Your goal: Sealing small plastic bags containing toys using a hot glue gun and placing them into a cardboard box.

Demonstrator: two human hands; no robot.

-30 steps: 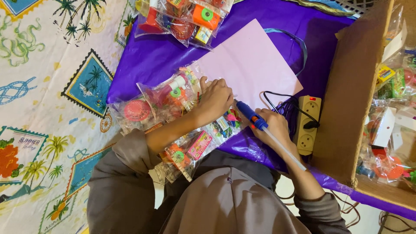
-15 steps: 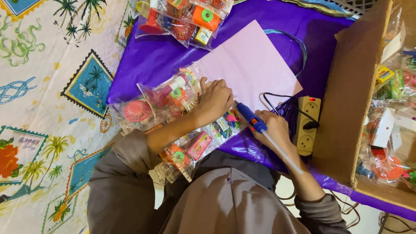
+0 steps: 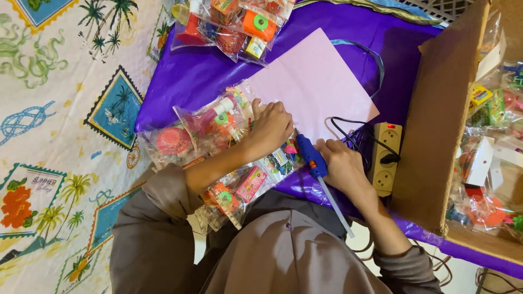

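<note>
The left hand (image 3: 271, 126) lies palm down, fingers curled and pressing on a clear plastic bag of small colourful toys (image 3: 218, 122). This bag rests on the purple glossy sheet (image 3: 196, 71), at the near left edge of a pale pink sheet of paper (image 3: 313, 87). The hand grips nothing; it holds the bag flat against the surface.

The right hand (image 3: 340, 166) is closed around a blue hot-glue gun (image 3: 310, 155). A translucent white glue stick (image 3: 335, 207) projects from the rear of the gun toward the person's body. The nozzle points toward the left hand and sits just beside its fingers, at the edge of the bag.

A second clear bag of toys (image 3: 245, 188) lies under the left forearm, partly over the person's lap. A third bundle of bagged toys (image 3: 234, 24) lies at the far edge of the purple sheet.

A cream power strip with a red switch light (image 3: 385, 158) lies just beside the right hand, with a black cable (image 3: 348, 133) plugged in. An open brown cardboard box (image 3: 436, 120) stands to the right, containing further bagged toys. A printed cloth with palm-tree motifs (image 3: 60, 109) covers the area on the left.
</note>
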